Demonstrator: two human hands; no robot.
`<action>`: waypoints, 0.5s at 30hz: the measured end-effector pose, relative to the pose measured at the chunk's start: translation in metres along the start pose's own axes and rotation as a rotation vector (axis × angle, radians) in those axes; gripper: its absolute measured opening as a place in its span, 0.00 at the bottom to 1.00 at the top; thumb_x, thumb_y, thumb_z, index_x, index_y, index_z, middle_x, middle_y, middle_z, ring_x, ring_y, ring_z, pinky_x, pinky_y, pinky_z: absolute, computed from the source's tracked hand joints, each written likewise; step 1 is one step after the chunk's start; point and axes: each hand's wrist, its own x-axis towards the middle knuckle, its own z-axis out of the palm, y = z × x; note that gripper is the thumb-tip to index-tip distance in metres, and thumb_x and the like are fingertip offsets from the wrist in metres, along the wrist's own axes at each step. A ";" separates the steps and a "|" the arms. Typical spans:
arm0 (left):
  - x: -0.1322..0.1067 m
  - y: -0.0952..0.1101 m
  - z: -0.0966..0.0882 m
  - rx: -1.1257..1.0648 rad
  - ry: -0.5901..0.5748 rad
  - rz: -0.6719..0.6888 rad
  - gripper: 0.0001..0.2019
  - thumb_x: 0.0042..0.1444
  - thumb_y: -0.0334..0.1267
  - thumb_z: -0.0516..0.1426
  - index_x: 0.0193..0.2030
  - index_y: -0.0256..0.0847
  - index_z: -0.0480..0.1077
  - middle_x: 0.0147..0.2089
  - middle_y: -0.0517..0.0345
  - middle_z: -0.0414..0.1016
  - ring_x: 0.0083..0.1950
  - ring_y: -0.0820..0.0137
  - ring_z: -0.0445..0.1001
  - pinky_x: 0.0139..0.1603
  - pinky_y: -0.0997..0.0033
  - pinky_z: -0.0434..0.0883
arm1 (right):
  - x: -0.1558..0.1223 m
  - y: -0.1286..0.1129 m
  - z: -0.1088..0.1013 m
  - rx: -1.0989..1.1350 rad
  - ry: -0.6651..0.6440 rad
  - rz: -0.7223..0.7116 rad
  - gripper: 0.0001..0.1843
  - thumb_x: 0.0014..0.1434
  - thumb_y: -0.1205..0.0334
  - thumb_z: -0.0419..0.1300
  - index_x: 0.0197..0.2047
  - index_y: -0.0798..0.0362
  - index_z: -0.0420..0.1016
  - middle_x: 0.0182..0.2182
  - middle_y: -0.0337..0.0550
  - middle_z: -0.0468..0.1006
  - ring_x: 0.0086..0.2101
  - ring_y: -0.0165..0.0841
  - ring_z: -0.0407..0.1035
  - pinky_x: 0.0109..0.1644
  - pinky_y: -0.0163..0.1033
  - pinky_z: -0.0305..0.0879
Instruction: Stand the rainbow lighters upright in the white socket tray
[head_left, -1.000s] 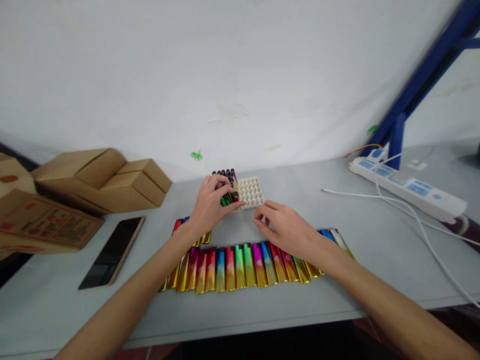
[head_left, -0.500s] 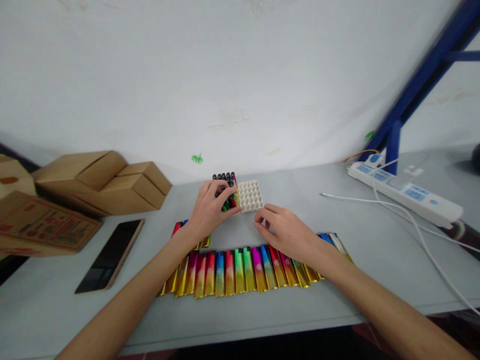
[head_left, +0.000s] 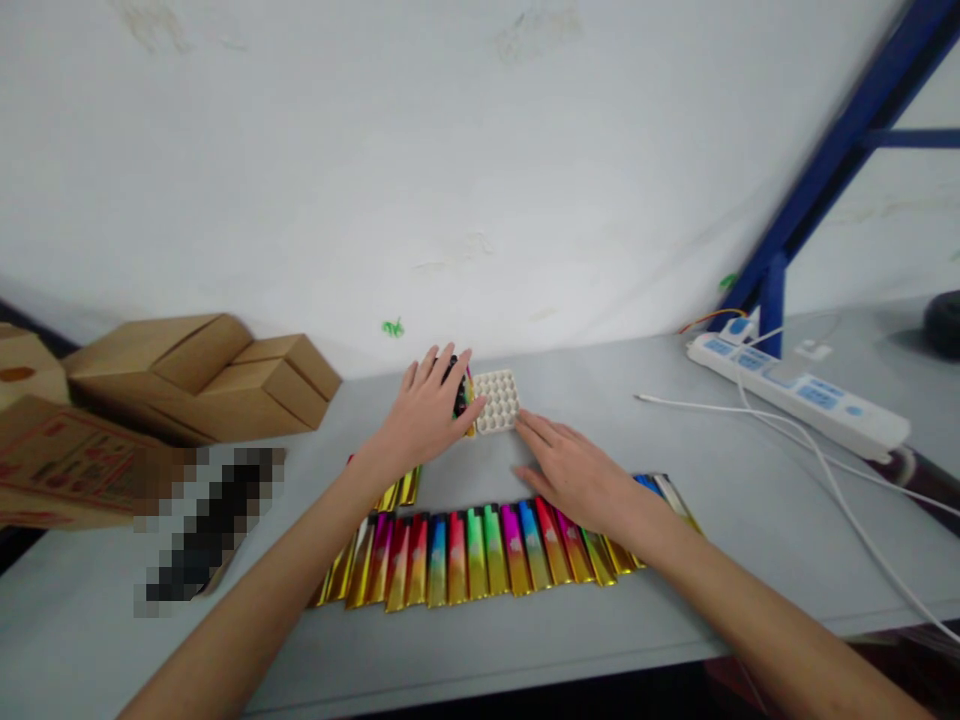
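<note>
My left hand (head_left: pixel 429 408) lies spread over a tight cluster of upright lighters (head_left: pixel 460 398), hiding most of their black tops. Right beside the cluster sits a small white tray (head_left: pixel 497 402) with rows of round hollows. My right hand (head_left: pixel 576 468) has its fingers stretched out, the tips at the tray's lower right corner. In front of both hands runs a row of shiny lighters (head_left: pixel 477 555), in several colours fading to gold. A few more gold-ended lighters (head_left: pixel 409 486) lie behind the row, partly covered by my left forearm.
Cardboard boxes (head_left: pixel 206 385) stand at the left, with a blurred-out dark flat object (head_left: pixel 214 530) before them. A white power strip (head_left: pixel 802 392) and a white cable (head_left: pixel 832 470) lie at the right. A blue metal frame (head_left: pixel 817 185) rises by the wall.
My left hand has opened from a curled grasp and spread flat over the lighter cluster. My right fingers have straightened against the tray's corner.
</note>
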 end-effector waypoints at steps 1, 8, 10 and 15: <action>0.002 -0.001 0.003 -0.003 -0.023 0.000 0.34 0.70 0.53 0.49 0.75 0.32 0.55 0.77 0.36 0.54 0.78 0.46 0.51 0.75 0.41 0.55 | -0.001 0.000 0.000 -0.011 -0.010 0.004 0.31 0.71 0.58 0.56 0.71 0.65 0.61 0.70 0.64 0.64 0.69 0.52 0.59 0.71 0.58 0.61; 0.005 -0.009 0.011 -0.007 0.009 0.040 0.31 0.66 0.42 0.51 0.73 0.27 0.58 0.75 0.34 0.58 0.78 0.49 0.53 0.77 0.47 0.56 | 0.001 -0.004 -0.016 -0.057 -0.008 0.038 0.21 0.71 0.59 0.57 0.62 0.62 0.73 0.63 0.64 0.73 0.62 0.49 0.69 0.65 0.55 0.68; 0.006 -0.012 0.013 -0.018 0.013 0.044 0.32 0.66 0.42 0.51 0.72 0.27 0.58 0.75 0.33 0.58 0.78 0.48 0.53 0.76 0.46 0.57 | 0.002 -0.006 -0.023 -0.059 -0.029 0.058 0.17 0.72 0.59 0.55 0.55 0.61 0.77 0.57 0.63 0.78 0.57 0.49 0.74 0.61 0.55 0.71; 0.010 -0.022 0.016 -0.043 0.008 0.038 0.32 0.65 0.43 0.52 0.72 0.27 0.58 0.75 0.31 0.57 0.78 0.48 0.53 0.75 0.44 0.57 | 0.004 -0.010 -0.035 -0.069 -0.075 0.092 0.17 0.74 0.59 0.52 0.48 0.60 0.80 0.47 0.59 0.82 0.48 0.47 0.79 0.55 0.51 0.72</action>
